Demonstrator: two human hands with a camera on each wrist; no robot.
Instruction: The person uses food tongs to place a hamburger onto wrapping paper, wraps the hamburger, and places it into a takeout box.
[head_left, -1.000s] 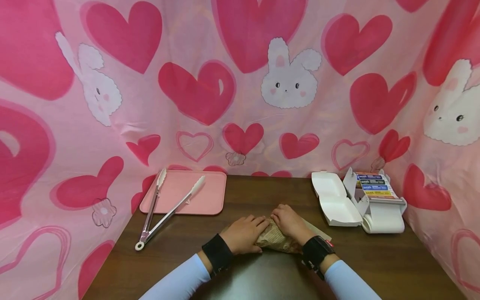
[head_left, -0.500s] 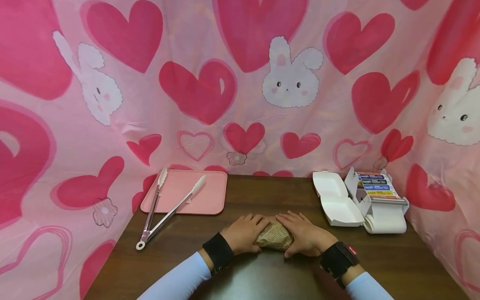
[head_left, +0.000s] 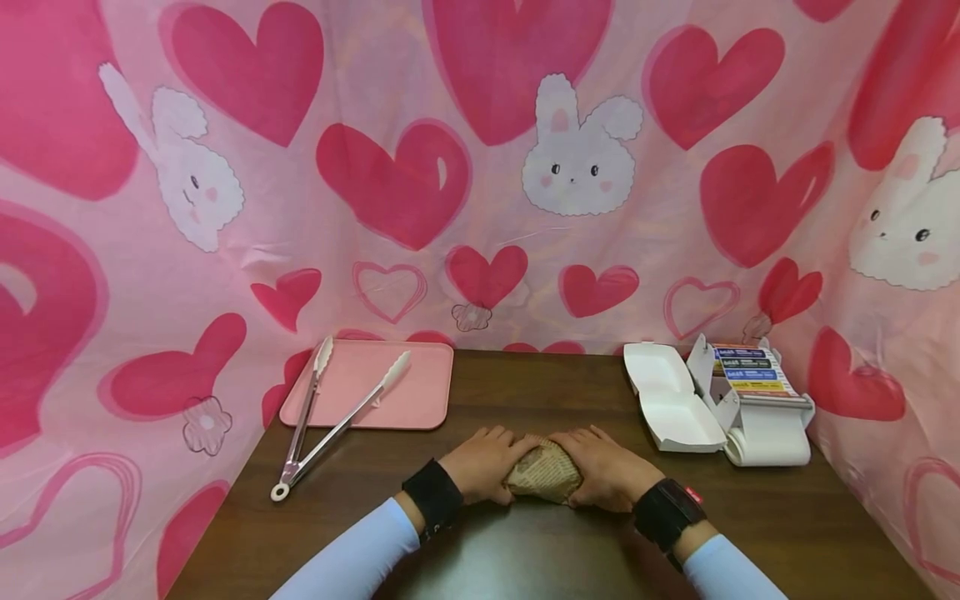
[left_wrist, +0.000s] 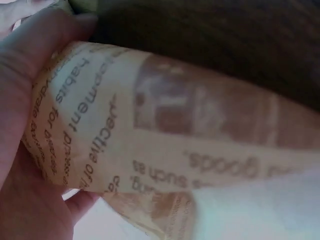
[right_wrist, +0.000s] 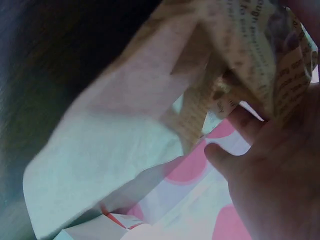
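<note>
A rounded bundle wrapped in brown newsprint-patterned paper [head_left: 545,472] sits on the dark wooden table in front of me. My left hand [head_left: 482,467] grips its left side, thumb toward me and fingers over the far side. On the opposite side my right hand [head_left: 609,472] holds it the same way. Up close in the left wrist view, the printed paper [left_wrist: 95,110] is wrapped round into a fold against the palm. A loose flap of paper [right_wrist: 110,130] with a pale underside stretches away from the hand in the right wrist view. What the paper encloses is hidden.
Metal tongs [head_left: 337,431] with white tips lie spread at the left, their tips over a pink tray [head_left: 420,400]. At the right stand an opened white takeout box [head_left: 681,417] and a dispenser [head_left: 757,408] with colorful boxes and a white roll. A heart-patterned cloth [head_left: 480,192] surrounds the table.
The right hand has swung from over the top of the paper to the bundle's right side, and the flap sticking out there is now out of sight in the head view. The left hand stays nearly in place.
</note>
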